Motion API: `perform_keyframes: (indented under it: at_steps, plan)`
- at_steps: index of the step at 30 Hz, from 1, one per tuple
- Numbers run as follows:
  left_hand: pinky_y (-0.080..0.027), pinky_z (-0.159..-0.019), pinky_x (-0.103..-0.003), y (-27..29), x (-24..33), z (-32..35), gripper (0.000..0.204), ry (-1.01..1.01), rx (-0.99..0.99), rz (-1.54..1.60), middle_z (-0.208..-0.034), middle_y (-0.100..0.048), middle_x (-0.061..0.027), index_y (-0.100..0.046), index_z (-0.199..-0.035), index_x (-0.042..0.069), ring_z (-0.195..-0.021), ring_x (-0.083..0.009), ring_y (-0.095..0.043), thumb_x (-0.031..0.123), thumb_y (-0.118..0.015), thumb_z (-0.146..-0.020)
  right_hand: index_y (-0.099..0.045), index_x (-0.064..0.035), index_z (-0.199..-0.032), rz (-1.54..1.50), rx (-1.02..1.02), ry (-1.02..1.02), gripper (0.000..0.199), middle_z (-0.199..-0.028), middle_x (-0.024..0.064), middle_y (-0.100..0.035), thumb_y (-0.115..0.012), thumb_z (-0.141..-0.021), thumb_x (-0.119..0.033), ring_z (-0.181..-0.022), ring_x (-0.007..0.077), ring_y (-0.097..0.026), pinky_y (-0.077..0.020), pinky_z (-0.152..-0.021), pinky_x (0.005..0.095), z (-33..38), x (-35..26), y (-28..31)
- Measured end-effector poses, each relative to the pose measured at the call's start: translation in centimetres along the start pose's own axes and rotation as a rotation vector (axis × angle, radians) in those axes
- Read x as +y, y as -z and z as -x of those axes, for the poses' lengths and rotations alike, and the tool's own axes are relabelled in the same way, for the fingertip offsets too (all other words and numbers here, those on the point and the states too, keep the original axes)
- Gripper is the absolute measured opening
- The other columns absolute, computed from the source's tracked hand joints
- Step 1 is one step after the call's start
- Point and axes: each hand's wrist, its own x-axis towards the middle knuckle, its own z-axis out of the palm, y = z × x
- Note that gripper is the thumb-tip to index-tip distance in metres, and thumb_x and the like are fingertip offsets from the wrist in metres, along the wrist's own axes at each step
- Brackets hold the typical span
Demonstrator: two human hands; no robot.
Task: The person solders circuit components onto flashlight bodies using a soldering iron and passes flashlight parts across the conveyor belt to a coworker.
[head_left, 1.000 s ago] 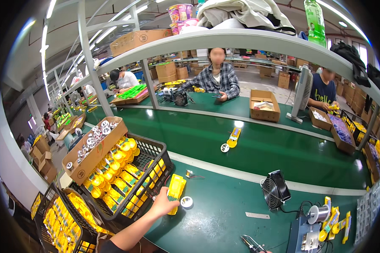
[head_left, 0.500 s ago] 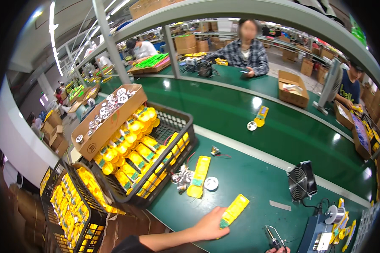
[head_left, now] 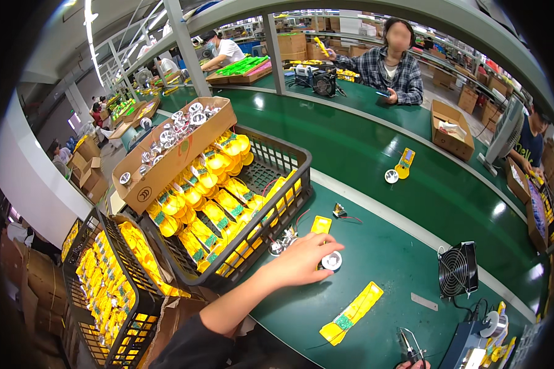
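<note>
**Single head cam, fisheye, looking down over green bench**

One view only, worn on the person's head, left of a pair. Upright, not mirrored. Faces forward and down across the green worktable (head_left: 375, 295), close enough that the left hand (head_left: 305, 261) fills the lower middle, forearm entering from the bottom edge. Black crate of yellow parts (head_left: 289, 178) sits near left. Far side reaches a person in a plaid shirt (head_left: 391, 67) across the conveyor. Straight rails bend hard toward the dark rim. No second view to overlap.
</note>
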Motion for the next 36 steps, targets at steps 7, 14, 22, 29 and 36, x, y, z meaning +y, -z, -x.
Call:
perform_keyframes:
  at_steps: [7, 14, 22, 29, 36]
  plan:
    - [-0.046, -0.073, -0.034, -1.3, -0.8, -3.1, 0.035, 0.211, -0.375, 0.088, -0.087, -0.052, -0.0086, -0.051, -0.097, 0.009, -0.085, -0.0259, -0.054, 0.019, -0.067, -0.068, -0.046, 0.0049, -0.088, 0.001, 0.015, -0.033, 0.019, -0.072, 0.0111, -0.046, -0.048, -0.082, -0.013, -0.057, 0.0167, -0.044, -0.0374, -0.045, 0.0227, 0.0, 0.1, -0.4]
    - [-0.046, -0.058, -0.023, -2.5, 1.5, -0.9, 0.025, 0.382, 0.123, 1.059, -0.098, -0.054, -0.0133, -0.037, -0.081, 0.006, -0.067, -0.0118, -0.056, 0.011, -0.061, -0.079, -0.048, 0.0057, -0.089, -0.024, 0.017, -0.073, 0.02, -0.073, 0.0134, -0.049, -0.046, -0.082, -0.013, -0.057, 0.018, -0.047, -0.0389, -0.047, 0.0241, -0.4, -0.2, -0.4]
    - [-0.049, -0.062, -0.026, -5.2, 4.4, 2.4, 0.021, 0.644, 0.165, 1.315, -0.078, -0.052, -0.0025, -0.047, -0.098, 0.006, -0.072, -0.0147, -0.059, 0.025, -0.04, -0.091, -0.047, 0.0041, -0.088, -0.04, 0.002, -0.028, 0.019, -0.066, 0.0108, -0.047, -0.047, -0.081, -0.013, -0.05, 0.0152, -0.043, -0.0339, -0.042, 0.0218, -0.2, 0.3, -0.5]
    - [-0.041, -0.051, -0.019, -6.7, 5.2, 4.3, 0.022, 0.703, 0.161, 1.329, -0.075, -0.048, -0.0011, -0.049, -0.089, 0.005, -0.053, -0.0036, -0.042, 0.024, -0.04, -0.091, -0.042, -0.0018, -0.085, -0.057, -0.019, 0.007, 0.017, -0.061, 0.0046, -0.043, -0.047, -0.083, -0.018, -0.046, 0.0085, -0.038, -0.0288, -0.039, 0.0185, 0.0, 0.6, -0.6]
    - [-0.041, -0.052, -0.019, -6.8, 6.1, 6.7, 0.01, 0.515, 0.25, 0.837, -0.073, -0.05, -0.0024, -0.06, -0.086, 0.0, -0.061, -0.0069, -0.05, 0.009, -0.055, -0.082, -0.038, -0.0057, -0.081, -0.172, -0.037, 0.002, 0.017, -0.055, -0.0001, -0.039, -0.045, -0.086, -0.021, -0.041, 0.004, -0.032, -0.0228, -0.036, 0.0163, -0.2, -0.4, -1.7]
